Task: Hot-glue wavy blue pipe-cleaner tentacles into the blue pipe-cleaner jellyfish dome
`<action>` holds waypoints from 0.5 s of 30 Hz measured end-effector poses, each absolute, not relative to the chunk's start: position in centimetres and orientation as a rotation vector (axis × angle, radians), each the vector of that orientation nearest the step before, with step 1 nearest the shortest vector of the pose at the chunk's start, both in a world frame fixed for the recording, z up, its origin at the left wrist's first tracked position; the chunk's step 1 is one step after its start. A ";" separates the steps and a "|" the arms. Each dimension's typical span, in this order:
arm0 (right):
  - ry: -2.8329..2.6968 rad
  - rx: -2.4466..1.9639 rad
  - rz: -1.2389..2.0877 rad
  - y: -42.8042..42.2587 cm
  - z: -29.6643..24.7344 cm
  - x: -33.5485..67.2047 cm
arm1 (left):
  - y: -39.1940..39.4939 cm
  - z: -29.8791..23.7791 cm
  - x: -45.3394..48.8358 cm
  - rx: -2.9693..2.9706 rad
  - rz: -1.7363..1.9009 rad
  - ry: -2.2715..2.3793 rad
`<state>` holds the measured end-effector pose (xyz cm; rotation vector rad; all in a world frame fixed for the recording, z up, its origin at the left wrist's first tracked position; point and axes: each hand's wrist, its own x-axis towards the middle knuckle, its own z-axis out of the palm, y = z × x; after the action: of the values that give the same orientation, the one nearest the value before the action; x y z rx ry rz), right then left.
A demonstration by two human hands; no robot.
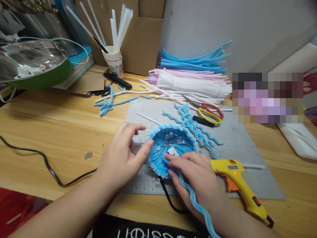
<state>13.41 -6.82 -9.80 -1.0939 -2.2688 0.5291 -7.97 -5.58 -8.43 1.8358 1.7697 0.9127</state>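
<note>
A blue fuzzy bowl-shaped piece (158,162) made of pipe cleaners lies hollow side up on the grey cutting mat (260,178). Clear beads or drops and a small white square show inside it. My left hand (123,152) is beside its left rim, fingers apart, the thumb tip at the rim. With my right hand (195,175) I pinch a long wavy blue pipe cleaner (194,198), one end of it inside the bowl and the rest trailing toward me. Several wavy blue pipe cleaners (194,127) lie behind the bowl.
A yellow hot glue gun (237,178), its light lit, lies right of my right hand. Red-and-yellow-handled scissors (210,112) and bundles of white pipe cleaners (193,84) are behind. A paper cup (112,61) holds glue sticks. A black cord (49,165) crosses at left.
</note>
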 end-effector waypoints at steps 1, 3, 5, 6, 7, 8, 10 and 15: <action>-2.273 -1.089 0.534 -6.8 -9.8 13.5 | -5.7 -8.2 -8.0 1.939 0.990 1.799; -2.281 -1.091 0.541 -6.8 -9.8 13.6 | -5.9 -7.8 -8.1 2.181 1.074 1.745; -2.301 -1.105 0.554 -6.9 -9.8 13.7 | -6.1 -7.5 -8.0 2.415 0.973 1.556; -2.309 -1.109 0.559 -6.9 -9.8 13.7 | -6.2 -7.5 -7.9 2.490 0.882 1.459; -2.315 -1.111 0.557 -6.9 -9.7 13.8 | -6.2 -7.5 -7.8 2.529 0.796 1.386; -2.315 -1.107 0.546 -7.0 -9.6 13.8 | -6.2 -7.5 -7.7 2.543 0.731 1.345; -2.302 -1.083 0.483 -7.1 -9.2 13.9 | -6.2 -7.5 -7.4 2.546 0.648 1.341; -2.274 -1.142 0.254 -7.5 -7.4 15.1 | -6.3 -7.1 -6.8 2.571 0.507 1.423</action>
<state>15.08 -7.53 -7.37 -1.1417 -2.2735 0.2539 -6.83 -6.29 -7.14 2.5714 1.4226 0.5072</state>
